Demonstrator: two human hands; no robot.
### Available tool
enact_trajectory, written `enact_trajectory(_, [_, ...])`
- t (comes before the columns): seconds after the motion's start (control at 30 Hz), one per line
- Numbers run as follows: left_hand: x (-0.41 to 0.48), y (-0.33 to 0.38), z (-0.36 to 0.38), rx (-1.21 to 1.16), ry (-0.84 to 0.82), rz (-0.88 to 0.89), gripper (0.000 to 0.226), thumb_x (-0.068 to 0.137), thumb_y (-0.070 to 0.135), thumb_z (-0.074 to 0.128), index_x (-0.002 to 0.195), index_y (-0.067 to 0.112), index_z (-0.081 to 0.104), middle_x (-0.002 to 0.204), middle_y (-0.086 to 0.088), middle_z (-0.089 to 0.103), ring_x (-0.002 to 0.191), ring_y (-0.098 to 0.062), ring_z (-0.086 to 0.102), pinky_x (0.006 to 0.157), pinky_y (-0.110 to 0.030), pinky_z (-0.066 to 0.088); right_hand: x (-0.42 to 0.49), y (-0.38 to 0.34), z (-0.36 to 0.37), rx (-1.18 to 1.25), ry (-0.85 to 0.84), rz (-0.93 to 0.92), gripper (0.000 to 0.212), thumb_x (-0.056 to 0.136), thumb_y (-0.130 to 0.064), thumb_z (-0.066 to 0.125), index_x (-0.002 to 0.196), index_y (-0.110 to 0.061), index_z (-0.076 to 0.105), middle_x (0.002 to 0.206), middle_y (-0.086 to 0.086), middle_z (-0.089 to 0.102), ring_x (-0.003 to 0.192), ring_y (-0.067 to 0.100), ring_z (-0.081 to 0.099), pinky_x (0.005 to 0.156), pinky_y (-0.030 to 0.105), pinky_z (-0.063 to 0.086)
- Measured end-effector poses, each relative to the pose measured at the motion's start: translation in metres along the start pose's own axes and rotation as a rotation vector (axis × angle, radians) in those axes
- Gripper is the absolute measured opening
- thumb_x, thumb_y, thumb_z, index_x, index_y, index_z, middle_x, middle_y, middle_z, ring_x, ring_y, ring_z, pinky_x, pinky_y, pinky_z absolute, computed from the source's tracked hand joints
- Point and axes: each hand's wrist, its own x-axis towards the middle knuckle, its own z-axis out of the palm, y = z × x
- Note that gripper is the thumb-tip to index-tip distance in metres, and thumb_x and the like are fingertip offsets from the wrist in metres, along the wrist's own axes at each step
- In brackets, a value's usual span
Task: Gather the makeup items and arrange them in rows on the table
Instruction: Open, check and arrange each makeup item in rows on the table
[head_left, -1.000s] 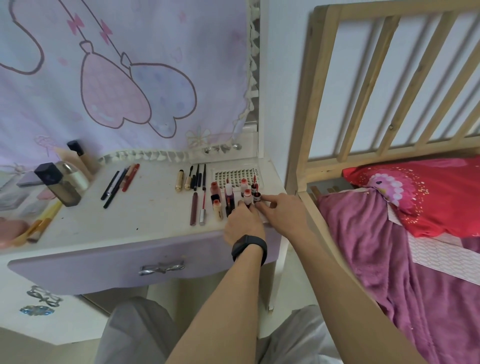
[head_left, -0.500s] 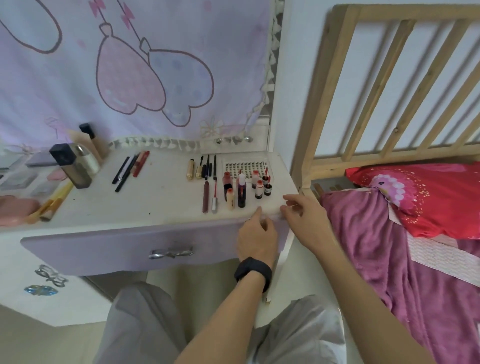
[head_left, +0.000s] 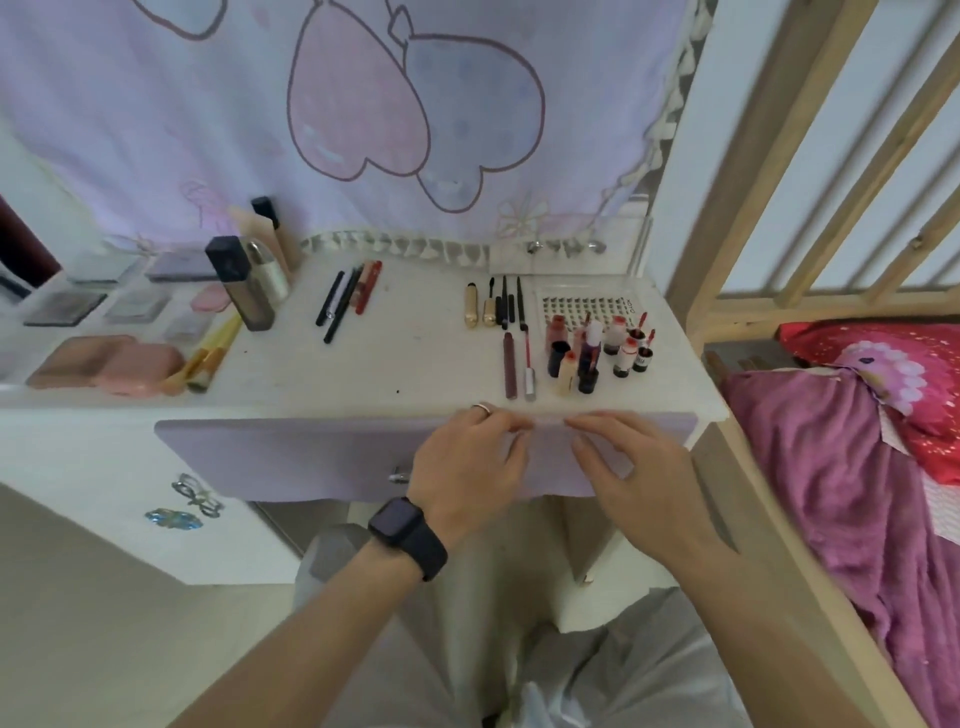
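Risks toppling the small bottles (head_left: 597, 353), crowded upright near the right front of the surface (head_left: 415, 364), and rolling one off the edge, by reaching in hastily with left hand (head_left: 467, 462) or right hand (head_left: 631, 467), both at that edge, fingers (head_left: 597, 420) loosely bent, holding nothing

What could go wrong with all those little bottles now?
The little bottles stand upright, packed close together. If the right hand, at the table edge just in front of them, bumps one, several might topple. The two long tubes lie near the front edge of the table and might roll off if nudged.
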Motion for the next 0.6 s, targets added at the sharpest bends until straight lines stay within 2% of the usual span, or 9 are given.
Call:
enact_trajectory(0.07, [0.006,-0.022,-0.023,0.011,0.044,-0.013,0.019,0.095,0.032,0.058,0.11,0.033,0.07,0.105,0.013,0.066,0.097,-0.006,0.058,0.076,-0.025,0.051,0.015,-0.018,0.019,0.016,-0.036,-0.038,0.025,0.096,-0.03,0.064,0.12,-0.034,0.07,0.113,-0.04,0.05,0.108,-0.02,0.046,0.091,-0.002,0.03])
enact_trajectory(0.1, [0.009,-0.034,-0.034,0.019,0.073,-0.027,0.019,0.094,0.031,0.059,0.109,0.032,0.071,0.105,0.013,0.066,0.097,-0.006,0.057,0.077,-0.023,0.049,0.022,-0.026,0.029,0.018,-0.05,-0.056,0.026,0.096,-0.031,0.063,0.121,-0.036,0.069,0.113,-0.04,0.049,0.109,-0.021,0.045,0.091,-0.002,0.03])
enact_trajectory(0.17, [0.019,-0.061,-0.053,0.059,0.119,-0.066,0.019,0.094,0.03,0.06,0.11,0.033,0.071,0.105,0.015,0.066,0.096,-0.005,0.057,0.078,-0.019,0.044,0.039,-0.041,0.051,0.027,-0.067,-0.083,0.027,0.097,-0.029,0.064,0.123,-0.034,0.069,0.116,-0.031,0.055,0.109,-0.013,0.049,0.092,-0.001,0.029])
enact_trajectory(0.27, [0.035,-0.103,-0.08,0.083,0.107,-0.187,0.022,0.096,0.035,0.056,0.116,0.036,0.067,0.11,0.016,0.064,0.101,-0.006,0.057,0.08,-0.024,0.047,0.065,-0.062,0.086,0.006,-0.116,-0.085,0.03,0.1,-0.028,0.059,0.129,-0.032,0.066,0.126,-0.02,0.06,0.113,-0.009,0.043,0.095,0.0,0.026])
enact_trajectory(0.43, [0.07,-0.15,-0.109,0.124,0.08,-0.332,0.027,0.096,0.039,0.052,0.12,0.036,0.064,0.117,0.013,0.063,0.103,-0.01,0.058,0.083,-0.032,0.052,0.11,-0.08,0.134,-0.112,-0.217,-0.038,0.042,0.107,-0.031,0.041,0.147,-0.025,0.05,0.155,-0.01,0.043,0.144,0.009,0.033,0.118,0.027,0.026])
enact_trajectory(0.6, [0.109,-0.168,-0.108,0.209,0.049,-0.327,0.031,0.096,0.042,0.051,0.122,0.031,0.063,0.119,0.004,0.064,0.106,-0.019,0.06,0.084,-0.039,0.055,0.135,-0.069,0.163,-0.248,-0.269,-0.014,0.049,0.109,-0.036,0.028,0.156,-0.024,0.037,0.165,-0.008,0.028,0.153,0.009,0.017,0.123,0.025,0.009])
